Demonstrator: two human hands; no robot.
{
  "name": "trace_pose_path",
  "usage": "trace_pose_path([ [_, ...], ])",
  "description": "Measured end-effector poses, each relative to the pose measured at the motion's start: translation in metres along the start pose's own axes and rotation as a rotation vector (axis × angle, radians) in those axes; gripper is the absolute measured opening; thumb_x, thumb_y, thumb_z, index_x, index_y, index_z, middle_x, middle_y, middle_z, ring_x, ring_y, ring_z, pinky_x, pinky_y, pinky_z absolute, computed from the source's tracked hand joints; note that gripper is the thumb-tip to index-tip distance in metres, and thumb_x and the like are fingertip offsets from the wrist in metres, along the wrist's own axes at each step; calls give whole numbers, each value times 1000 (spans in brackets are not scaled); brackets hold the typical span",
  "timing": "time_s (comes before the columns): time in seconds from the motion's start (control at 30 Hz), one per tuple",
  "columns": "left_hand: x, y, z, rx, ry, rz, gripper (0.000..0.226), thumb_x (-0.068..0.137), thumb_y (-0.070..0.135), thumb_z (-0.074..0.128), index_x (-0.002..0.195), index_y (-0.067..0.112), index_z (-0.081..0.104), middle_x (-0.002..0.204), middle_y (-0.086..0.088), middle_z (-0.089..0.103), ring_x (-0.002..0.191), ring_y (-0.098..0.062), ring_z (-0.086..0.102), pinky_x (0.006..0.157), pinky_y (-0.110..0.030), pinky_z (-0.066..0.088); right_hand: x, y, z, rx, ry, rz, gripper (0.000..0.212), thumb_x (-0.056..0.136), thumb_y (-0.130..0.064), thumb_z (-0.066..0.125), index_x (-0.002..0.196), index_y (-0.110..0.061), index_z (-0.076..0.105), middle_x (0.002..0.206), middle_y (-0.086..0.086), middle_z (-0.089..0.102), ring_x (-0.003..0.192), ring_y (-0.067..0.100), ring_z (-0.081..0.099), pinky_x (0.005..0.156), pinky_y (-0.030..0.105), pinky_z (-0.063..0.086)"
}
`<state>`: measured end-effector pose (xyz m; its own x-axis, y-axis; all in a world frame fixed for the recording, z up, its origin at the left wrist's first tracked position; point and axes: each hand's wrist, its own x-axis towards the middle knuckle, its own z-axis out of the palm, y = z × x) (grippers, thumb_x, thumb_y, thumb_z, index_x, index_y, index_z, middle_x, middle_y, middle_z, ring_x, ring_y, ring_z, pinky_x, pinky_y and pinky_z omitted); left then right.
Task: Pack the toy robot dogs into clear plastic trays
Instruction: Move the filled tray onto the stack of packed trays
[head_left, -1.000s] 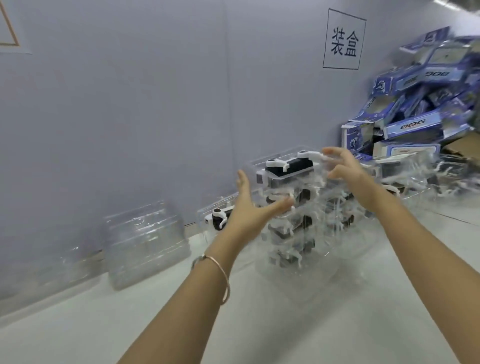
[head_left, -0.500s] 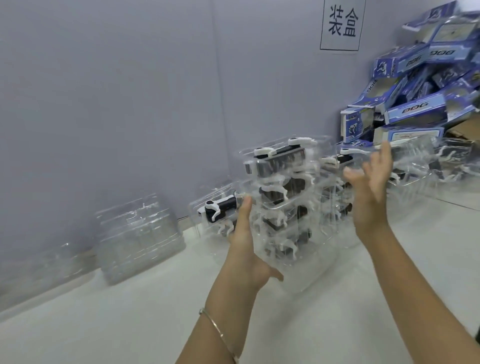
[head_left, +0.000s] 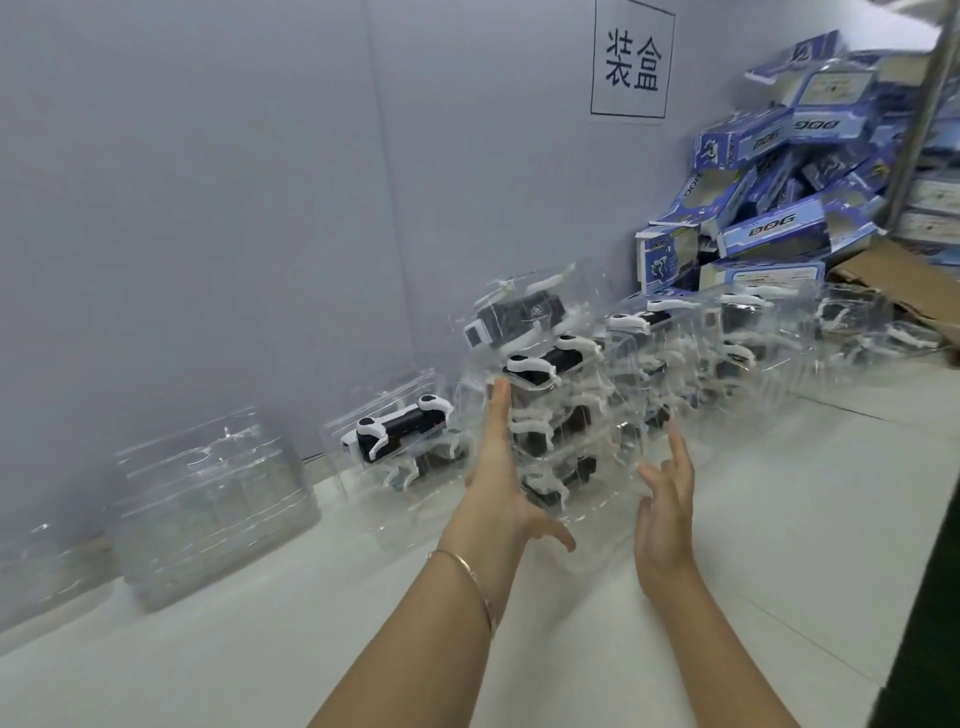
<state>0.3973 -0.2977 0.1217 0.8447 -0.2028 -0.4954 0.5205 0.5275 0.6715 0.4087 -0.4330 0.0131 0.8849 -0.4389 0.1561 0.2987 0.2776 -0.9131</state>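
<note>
Between the hands, stacked on the white table (head_left: 779, 530): clear trays (head_left: 592, 499) packed with toy robot dogs (head_left: 545, 364), topmost tilted. Touched by left hand (head_left: 496, 478), fingers straight; right hand (head_left: 667, 504) spread loose just beside. Leftward, empty trays (head_left: 208, 493); beyond the right, blue boxes (head_left: 769, 234) heaped against grey wall (head_left: 208, 156).

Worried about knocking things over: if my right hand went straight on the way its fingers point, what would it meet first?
Probably the right side of the stack of packed trays, just ahead of the right hand. Depth is unclear, so it might pass it towards the farther trays.
</note>
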Motion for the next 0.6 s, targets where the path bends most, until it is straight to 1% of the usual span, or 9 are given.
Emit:
trace_pose_path([
  [0.1, 12, -3, 15, -14, 36, -16, 161, 11, 77, 79, 153, 28, 23, 159, -21, 17, 143, -54, 11, 99, -83, 6, 7, 3, -11, -2, 81, 17, 64, 78, -37, 58, 138, -48, 38, 152, -13, 28, 128, -2, 27, 102, 28, 22],
  [0.17, 21, -4, 26, -45, 70, -41, 167, 9, 75, 79, 156, 30, 13, 161, -21, 3, 145, -52, 0, 100, -83, 7, 11, 8, -17, 7, 110, 38, 64, 84, -34, 57, 144, -40, 37, 155, -9, 30, 129, 1, 31, 100, 24, 23],
  [0.23, 27, -4, 34, -49, 68, -62, 173, 5, 76, 79, 156, 31, 5, 161, -20, -12, 144, -50, -14, 98, -83, 8, 14, 13, -19, -11, 94, 32, 53, 96, -22, 52, 144, -38, 38, 153, -6, 35, 131, 3, 34, 95, 17, 26],
  [0.3, 34, -3, 38, -26, 52, -72, 177, 2, 79, 77, 156, 30, 4, 160, -19, -19, 143, -49, -21, 97, -83, 7, 14, 15, -19, -76, 61, 36, 53, 98, -19, 51, 145, -39, 36, 152, -8, 35, 127, -7, 38, 90, 13, 30],
  [0.33, 37, -3, 38, -22, 52, -78, 180, -1, 79, 76, 156, 30, 4, 160, -19, -21, 142, -49, -22, 96, -83, 6, 13, 14, -18, -127, 47, 35, 58, 96, -23, 54, 147, -38, 32, 154, -9, 32, 126, -10, 38, 93, 13, 32],
  [0.4, 38, -2, 35, -40, 52, -87, 183, -5, 80, 75, 156, 31, 5, 160, -18, -20, 143, -49, -19, 96, -84, 3, 9, 14, -16, -260, 25, 39, 77, 83, -41, 59, 152, -37, 24, 160, -9, 24, 144, 6, 21, 115, 30, 26],
  [0.47, 33, 0, 29, -84, 29, -78, 174, 2, 82, 75, 156, 30, 12, 161, -18, -16, 143, -50, -16, 96, -84, 0, 7, 13, -15, -381, 24, 54, 89, 73, -53, 52, 154, -36, 20, 162, -6, 19, 151, 21, -1, 122, 48, 6],
  [0.57, 8, 6, 16, -123, -57, -116, 150, 22, 79, 76, 152, 21, 28, 161, -21, -9, 144, -50, -13, 99, -82, -1, 7, 17, -16, -449, -3, 21, 84, 83, -51, 60, 155, -34, 18, 163, -4, 16, 151, 26, -1, 121, 49, 5],
  [0.6, -1, 10, 9, -132, -106, -126, 132, 33, 73, 79, 144, 15, 38, 161, -23, -7, 144, -50, -11, 102, -80, 0, 7, 18, -16, -456, -12, 14, 78, 91, -43, 62, 155, -34, 18, 163, -3, 15, 151, 25, 4, 121, 48, 9],
])
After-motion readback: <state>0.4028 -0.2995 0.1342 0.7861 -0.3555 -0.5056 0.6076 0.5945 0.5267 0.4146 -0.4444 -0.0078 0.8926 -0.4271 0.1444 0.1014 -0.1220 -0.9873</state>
